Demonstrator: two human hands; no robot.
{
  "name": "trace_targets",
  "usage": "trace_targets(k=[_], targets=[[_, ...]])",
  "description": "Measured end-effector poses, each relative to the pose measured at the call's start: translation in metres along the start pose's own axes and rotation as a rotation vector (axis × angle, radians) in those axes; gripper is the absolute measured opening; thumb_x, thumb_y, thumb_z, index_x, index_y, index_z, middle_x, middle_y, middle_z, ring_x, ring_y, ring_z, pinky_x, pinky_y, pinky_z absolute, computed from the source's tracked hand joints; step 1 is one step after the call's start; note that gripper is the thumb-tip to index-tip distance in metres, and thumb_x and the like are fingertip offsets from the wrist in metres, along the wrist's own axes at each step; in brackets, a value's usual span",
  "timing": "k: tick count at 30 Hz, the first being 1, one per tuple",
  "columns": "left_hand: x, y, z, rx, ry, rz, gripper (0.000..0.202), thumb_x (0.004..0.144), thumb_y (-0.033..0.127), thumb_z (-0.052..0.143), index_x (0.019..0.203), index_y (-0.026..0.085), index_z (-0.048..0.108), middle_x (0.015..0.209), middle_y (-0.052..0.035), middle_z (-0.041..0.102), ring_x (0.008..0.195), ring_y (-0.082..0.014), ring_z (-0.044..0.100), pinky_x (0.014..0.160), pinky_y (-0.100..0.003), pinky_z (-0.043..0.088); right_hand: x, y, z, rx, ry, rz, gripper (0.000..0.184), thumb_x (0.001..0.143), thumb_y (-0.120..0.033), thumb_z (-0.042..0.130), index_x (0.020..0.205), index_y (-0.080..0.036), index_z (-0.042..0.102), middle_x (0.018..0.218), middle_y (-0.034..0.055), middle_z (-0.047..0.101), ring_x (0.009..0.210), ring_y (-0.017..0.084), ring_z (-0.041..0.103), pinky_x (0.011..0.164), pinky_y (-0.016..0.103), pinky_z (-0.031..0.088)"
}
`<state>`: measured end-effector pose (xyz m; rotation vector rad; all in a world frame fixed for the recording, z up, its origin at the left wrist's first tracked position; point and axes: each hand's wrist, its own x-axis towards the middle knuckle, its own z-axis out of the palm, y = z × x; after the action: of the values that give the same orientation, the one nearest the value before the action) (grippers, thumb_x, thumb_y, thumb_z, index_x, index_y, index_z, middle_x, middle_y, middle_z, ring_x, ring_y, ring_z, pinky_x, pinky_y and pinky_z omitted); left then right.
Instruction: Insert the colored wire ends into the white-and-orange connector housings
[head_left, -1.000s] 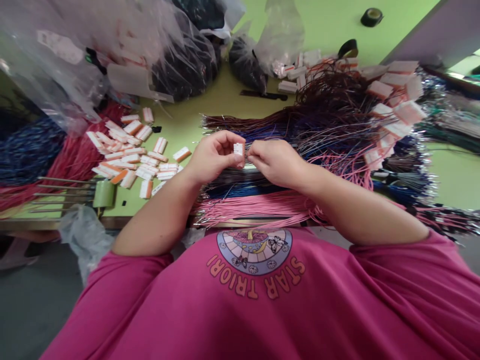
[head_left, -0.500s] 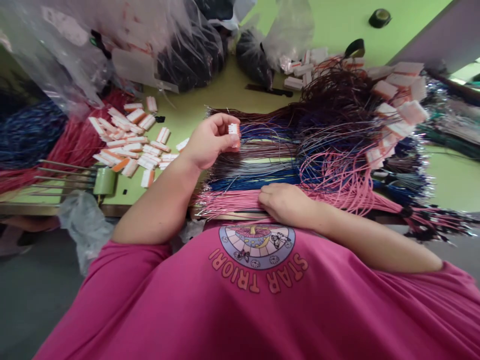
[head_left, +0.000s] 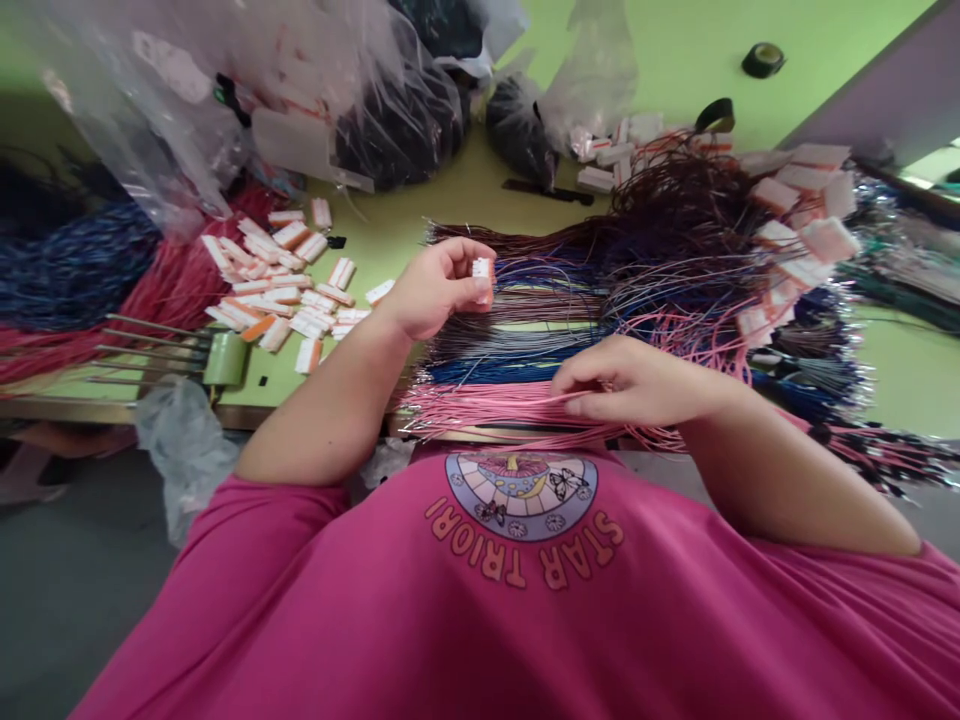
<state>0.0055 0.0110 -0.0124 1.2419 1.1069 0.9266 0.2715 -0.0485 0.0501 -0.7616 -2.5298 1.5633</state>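
A small white-and-orange connector housing (head_left: 484, 282) is pinched between the thumb and fingers of my left hand (head_left: 439, 288), above the left part of the wire rows. My right hand (head_left: 637, 382) is closed over the pink wires (head_left: 487, 408) at the near edge, its fingertips and thumb around some of them; how many cannot be made out. Beyond the pink row lie blue wires (head_left: 495, 368), grey wires (head_left: 517, 340) and brown wires (head_left: 540, 303), their metal tips pointing left. Loose connector housings (head_left: 281, 295) are heaped left of my left hand.
A green cylinder with metal rods (head_left: 226, 358) stands at the left table edge, near a plastic bag (head_left: 180, 450). Wired housings (head_left: 810, 220) pile up at right. Bags of dark parts (head_left: 405, 130), a dark flat tool (head_left: 547, 191) and a tape roll (head_left: 763, 60) lie farther back.
My right hand has shifted right and lifted from lying flat-knuckled on the pink wires, with thumb and fingers now around some. My left hand keeps the connector housing; the whole view has shifted slightly.
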Motion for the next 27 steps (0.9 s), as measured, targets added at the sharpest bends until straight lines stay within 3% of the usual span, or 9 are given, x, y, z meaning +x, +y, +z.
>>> trace_targets(k=[4,7,10,13,15,22,27], targets=[[-0.002,0.001,0.000,-0.083,-0.047,-0.045,0.034,0.080,0.008,0.071,0.111,0.018,0.063,0.084,0.0019,0.062,0.068,-0.0080,0.061,0.068,-0.027,0.062,0.034,-0.031,0.017,0.011,0.010,-0.120,0.030,0.092,-0.022,0.065,0.120,-0.016,0.075,0.074,-0.0046,0.068,0.065,0.009,0.054,0.067,0.024,0.040],[-0.004,0.001,0.000,-0.091,-0.070,-0.057,0.035,0.081,0.010,0.072,0.114,0.019,0.064,0.085,0.0020,0.061,0.070,-0.0087,0.062,0.067,-0.026,0.061,0.064,-0.041,0.033,0.014,-0.004,-0.179,0.020,0.094,-0.016,0.062,0.107,-0.015,0.077,0.084,-0.0012,0.074,0.073,0.009,0.059,0.073,0.024,0.043],[-0.005,0.002,0.000,-0.128,-0.087,-0.061,0.036,0.082,0.012,0.072,0.116,0.019,0.063,0.084,0.0018,0.061,0.068,-0.0088,0.061,0.064,-0.024,0.060,0.075,-0.028,0.032,-0.053,0.217,-0.140,0.022,0.098,-0.015,0.056,0.099,-0.016,0.078,0.095,0.0020,0.079,0.085,0.012,0.066,0.082,0.025,0.046],[-0.006,0.002,0.002,-0.218,-0.118,-0.069,0.037,0.081,0.013,0.074,0.116,0.018,0.062,0.085,0.0018,0.061,0.067,-0.0076,0.060,0.062,-0.021,0.058,0.068,-0.004,0.018,-0.316,0.510,-0.001,0.028,0.102,-0.021,0.052,0.104,-0.018,0.080,0.104,0.0049,0.080,0.096,0.017,0.069,0.087,0.030,0.045],[-0.006,0.002,0.003,-0.245,-0.137,-0.066,0.038,0.081,0.016,0.077,0.115,0.017,0.062,0.087,0.0014,0.062,0.069,-0.0072,0.062,0.062,-0.020,0.058,0.061,0.008,0.010,-0.512,0.579,0.115,0.030,0.102,-0.024,0.051,0.105,-0.018,0.080,0.105,0.0077,0.080,0.096,0.020,0.069,0.085,0.032,0.044],[-0.006,0.001,0.002,-0.297,-0.146,-0.073,0.048,0.075,0.020,0.086,0.117,0.017,0.063,0.087,0.0019,0.066,0.069,-0.0069,0.064,0.062,-0.018,0.059,0.057,0.009,0.012,-0.752,0.490,0.267,0.038,0.104,-0.027,0.041,0.105,-0.018,0.078,0.103,0.0086,0.080,0.086,0.020,0.066,0.072,0.033,0.034],[-0.006,-0.001,0.003,-0.287,-0.157,-0.052,0.052,0.070,0.024,0.089,0.114,0.018,0.062,0.083,0.0037,0.064,0.067,-0.0063,0.063,0.061,-0.018,0.058,0.057,0.010,0.016,-0.888,0.493,0.273,0.039,0.104,-0.026,0.039,0.098,-0.018,0.076,0.090,0.0084,0.077,0.078,0.020,0.062,0.067,0.035,0.026]])
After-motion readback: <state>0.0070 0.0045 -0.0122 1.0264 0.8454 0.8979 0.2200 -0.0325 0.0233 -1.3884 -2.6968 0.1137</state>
